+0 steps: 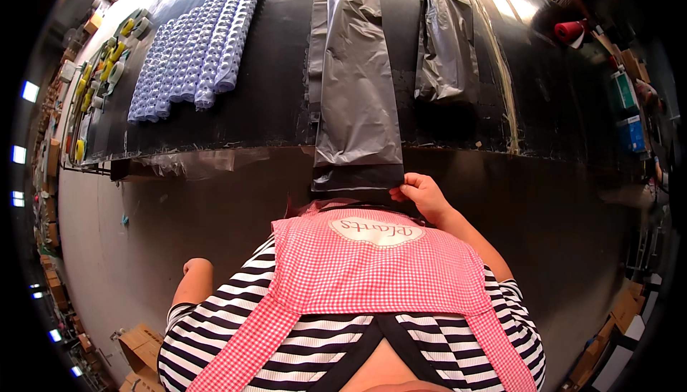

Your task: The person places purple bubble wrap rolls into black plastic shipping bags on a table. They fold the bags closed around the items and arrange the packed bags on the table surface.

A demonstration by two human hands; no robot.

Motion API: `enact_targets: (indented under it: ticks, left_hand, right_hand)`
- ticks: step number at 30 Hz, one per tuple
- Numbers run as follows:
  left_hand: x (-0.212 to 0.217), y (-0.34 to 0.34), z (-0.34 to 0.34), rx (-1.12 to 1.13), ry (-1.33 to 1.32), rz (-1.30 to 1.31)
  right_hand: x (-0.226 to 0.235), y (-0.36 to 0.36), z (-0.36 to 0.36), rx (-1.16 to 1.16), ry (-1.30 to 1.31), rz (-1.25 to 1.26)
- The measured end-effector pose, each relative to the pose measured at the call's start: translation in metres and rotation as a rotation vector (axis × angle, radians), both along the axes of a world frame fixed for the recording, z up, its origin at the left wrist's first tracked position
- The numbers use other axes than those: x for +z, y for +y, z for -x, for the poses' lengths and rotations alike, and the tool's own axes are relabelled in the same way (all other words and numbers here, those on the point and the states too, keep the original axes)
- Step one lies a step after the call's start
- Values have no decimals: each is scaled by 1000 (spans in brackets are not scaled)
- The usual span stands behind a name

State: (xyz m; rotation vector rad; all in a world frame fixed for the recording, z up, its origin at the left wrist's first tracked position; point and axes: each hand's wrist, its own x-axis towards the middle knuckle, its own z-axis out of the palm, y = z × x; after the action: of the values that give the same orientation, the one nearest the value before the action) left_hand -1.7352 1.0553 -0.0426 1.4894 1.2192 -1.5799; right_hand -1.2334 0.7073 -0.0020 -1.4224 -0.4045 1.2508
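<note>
A long stack of grey plastic bags (pixel 356 70) lies down the middle of the black table (pixel 272 106), and its dark lower end hangs over the near edge. My right hand (pixel 422 195) pinches the lower right corner of that dark end, just above my red checked apron. Of my left arm only the bent elbow (pixel 197 270) shows at the lower left; the left hand is hidden behind my body.
A filled grey bag (pixel 447 49) lies to the right of the stack. Rows of blue-white pieces (pixel 193 52) cover the table's left part. Yellow and white items (pixel 107 56) line the far left. A red roll (pixel 570 31) sits far right. Cardboard boxes (pixel 139 345) stand on the floor.
</note>
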Motion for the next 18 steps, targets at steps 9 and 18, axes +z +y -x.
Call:
enact_targets:
  ticks: [9, 18]
  left_hand:
    - [33, 74, -351, 615, -1558, -255]
    - [16, 138, -621, 1004, -1441, -303]
  right_hand:
    - [6, 41, -33, -214, 167, 92]
    - [0, 64, -29, -358, 208, 89]
